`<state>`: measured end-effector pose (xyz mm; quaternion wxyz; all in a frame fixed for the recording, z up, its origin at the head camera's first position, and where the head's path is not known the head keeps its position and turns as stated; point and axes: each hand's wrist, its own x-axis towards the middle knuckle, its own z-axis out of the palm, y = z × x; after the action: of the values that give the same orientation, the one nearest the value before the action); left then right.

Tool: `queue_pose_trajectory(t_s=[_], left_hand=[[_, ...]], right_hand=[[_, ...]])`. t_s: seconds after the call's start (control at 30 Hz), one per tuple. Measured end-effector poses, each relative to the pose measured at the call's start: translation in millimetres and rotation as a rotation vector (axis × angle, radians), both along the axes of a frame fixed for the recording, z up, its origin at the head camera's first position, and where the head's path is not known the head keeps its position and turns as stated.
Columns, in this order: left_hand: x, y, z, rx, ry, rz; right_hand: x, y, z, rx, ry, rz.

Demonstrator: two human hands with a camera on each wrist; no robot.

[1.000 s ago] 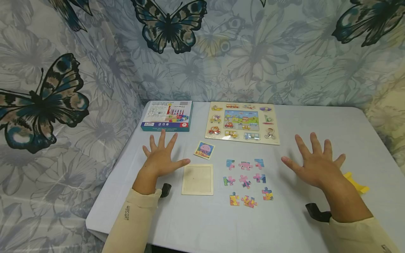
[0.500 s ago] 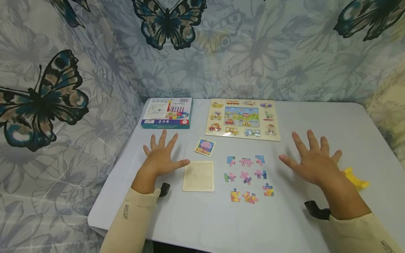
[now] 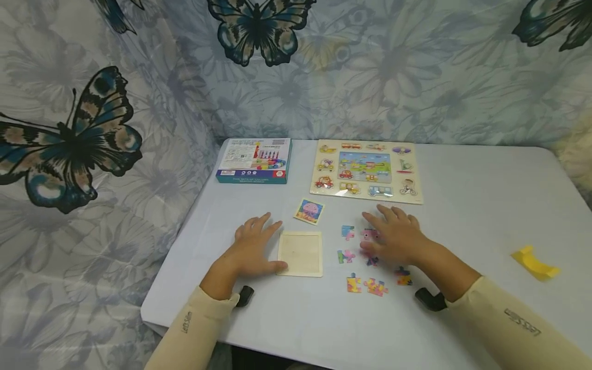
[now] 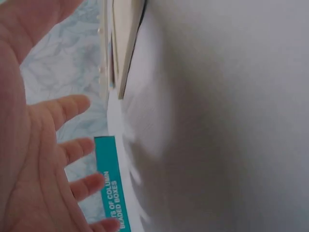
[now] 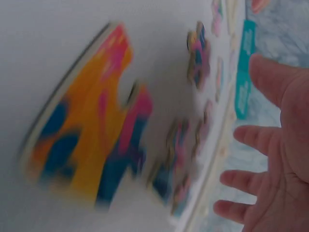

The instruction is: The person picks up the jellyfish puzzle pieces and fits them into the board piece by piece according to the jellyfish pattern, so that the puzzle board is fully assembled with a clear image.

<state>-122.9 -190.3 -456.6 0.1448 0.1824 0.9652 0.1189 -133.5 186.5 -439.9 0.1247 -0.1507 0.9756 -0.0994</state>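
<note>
My left hand (image 3: 253, 249) is beside the left edge of a square wooden puzzle tray (image 3: 299, 254), fingers spread and thumb at its lower left corner. Nothing is in its palm in the left wrist view. My right hand (image 3: 395, 236) hangs over the loose jigsaw pieces, fingers extended and holding nothing. It hides some of them in the head view. Uncovered are a blue-and-pink piece (image 3: 348, 232), a green-and-pink piece (image 3: 345, 256) and several yellow ones, such as the yellow piece (image 3: 353, 283). In the right wrist view an orange-and-blue jigsaw piece (image 5: 87, 135) shows large and blurred.
A small picture card (image 3: 309, 211) lies above the tray. At the back of the white table stand a teal-edged box (image 3: 253, 161) and a wooden vehicle puzzle board (image 3: 365, 169). A yellow curved object (image 3: 535, 263) is at the right.
My right hand has swung left from beside the yellow object to over the jigsaw pieces. My left hand has moved right and down to the tray's edge. The head view has shifted slightly.
</note>
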Motion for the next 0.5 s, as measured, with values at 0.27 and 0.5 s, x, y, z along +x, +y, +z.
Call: queue_pose_trajectory(t_s=[0.27,0.5], left_hand=[[12.5,7.2,-4.0,0.087,-0.006,-0.092],[12.9,6.4,-6.8,0.073,0.002,-0.077]], right_hand=[[-21.6,-36,-11.9,-0.090,0.048,0.064],[-32.2,-47,-3.1,-0.265,-0.100,-0.016]])
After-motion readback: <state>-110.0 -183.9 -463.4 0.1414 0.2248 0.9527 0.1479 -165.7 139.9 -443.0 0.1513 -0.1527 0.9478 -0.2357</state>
